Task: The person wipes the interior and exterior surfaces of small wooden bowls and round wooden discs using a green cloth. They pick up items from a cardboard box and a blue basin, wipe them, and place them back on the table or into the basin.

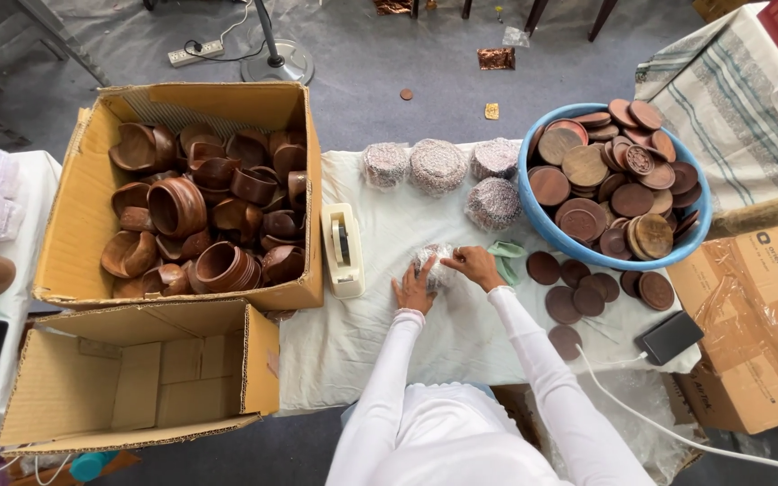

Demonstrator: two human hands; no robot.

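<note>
Item: wrapped bundle (432, 263), a small round thing in clear bubble wrap, lying at the centre of the frame on the white tablecloth (380, 333). Both hands are closing on it: the left hand (414, 290) is pressing against its lower left side with fingers spread, and the right hand (473, 264) is curling over its right edge, fingertips pinching the wrap. What is inside the wrap is not showing clearly.

Surroundings: a white tape dispenser (342, 248) is standing just left of the bundle. Four finished wrapped bundles (438, 166) are sitting above it, near the table's far edge. A blue basin (544, 227) heaped with round wooden lids is occupying the upper right, and loose wooden lids (587, 292) are lying on the cloth just right of the right hand. A dark phone (669, 337) with a white cable is resting at the lower right. An open cardboard box (83, 225) full of wooden bowls is filling the upper left, with an empty cardboard box (137, 378) below it. Nothing is lying between the hands and the bundle.

Pose: both arms in white sleeves are reaching up from the bottom centre, converging on the bundle, wrists low over the cloth
</note>
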